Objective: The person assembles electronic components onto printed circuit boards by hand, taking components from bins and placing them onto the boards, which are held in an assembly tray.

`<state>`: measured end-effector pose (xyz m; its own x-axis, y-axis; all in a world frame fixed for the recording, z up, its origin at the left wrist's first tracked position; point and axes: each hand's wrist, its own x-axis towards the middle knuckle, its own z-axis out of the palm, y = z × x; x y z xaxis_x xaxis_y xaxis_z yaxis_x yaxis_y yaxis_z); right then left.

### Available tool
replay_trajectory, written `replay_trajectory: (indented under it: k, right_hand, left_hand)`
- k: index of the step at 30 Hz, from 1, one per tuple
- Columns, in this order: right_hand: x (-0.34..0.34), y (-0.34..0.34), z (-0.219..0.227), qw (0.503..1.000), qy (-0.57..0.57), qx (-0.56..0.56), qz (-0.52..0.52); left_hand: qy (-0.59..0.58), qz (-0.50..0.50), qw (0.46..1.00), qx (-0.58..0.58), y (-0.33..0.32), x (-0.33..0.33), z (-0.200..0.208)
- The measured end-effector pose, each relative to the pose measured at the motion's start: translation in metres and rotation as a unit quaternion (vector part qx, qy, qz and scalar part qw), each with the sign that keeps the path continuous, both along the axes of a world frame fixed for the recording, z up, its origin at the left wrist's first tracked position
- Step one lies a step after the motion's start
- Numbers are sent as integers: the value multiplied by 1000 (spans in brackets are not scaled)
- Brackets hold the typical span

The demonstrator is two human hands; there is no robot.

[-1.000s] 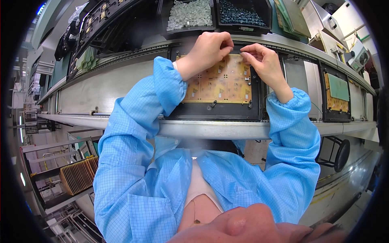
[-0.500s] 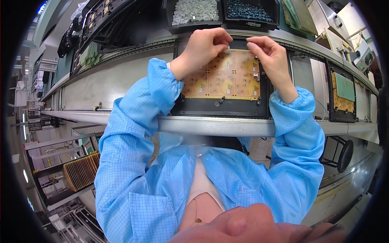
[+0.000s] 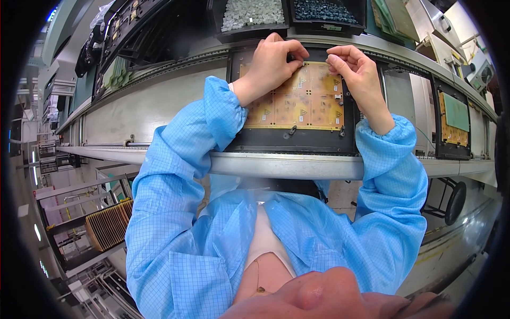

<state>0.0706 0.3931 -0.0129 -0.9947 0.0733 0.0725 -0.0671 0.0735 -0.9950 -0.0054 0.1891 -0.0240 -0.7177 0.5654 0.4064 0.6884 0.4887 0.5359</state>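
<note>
A yellow-brown circuit board panel (image 3: pixel 287 111) lies in a black carrier frame (image 3: pixel 313 142) in front of me. Small parts and white labels with triangle marks dot its surface. My left hand (image 3: pixel 273 63) is bent over the panel's far left part, fingers curled toward the thumb near the far edge. Above the far right corner, my right hand (image 3: pixel 358 74) has thumb and forefinger brought together. Anything held in either set of fingertips is too small to make out. One white connector (image 3: pixel 338 97) stands near the panel's right edge. My left hand hides the panel's far left area.
Beyond the carrier stand a black bin of white parts (image 3: pixel 254 13) and one of dark blue parts (image 3: pixel 325 13). A metal conveyor rail (image 3: pixel 287 166) runs along my side. Another carrier with a green sheet (image 3: pixel 456 111) sits at the right. Green boards (image 3: pixel 393 21) stand far right.
My left hand has shifted slightly right, its forefinger and thumb a little nearer my right hand. My right hand stays almost in place over the far right corner.
</note>
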Motion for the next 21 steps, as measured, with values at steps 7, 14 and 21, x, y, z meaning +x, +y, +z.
replay_trajectory:
  k: [7,14,21]
  right_hand:
    - [-1,-1,1,1000,-15,4,9]
    - [-3,-2,0,1000,-21,9,19]
    - [2,6,5,999,-49,1,10]
  left_hand:
    - [-64,9,998,-1,0,-4,-4]
    - [44,11,998,-47,3,0,-1]
    - [68,-37,994,-83,0,-6,7]
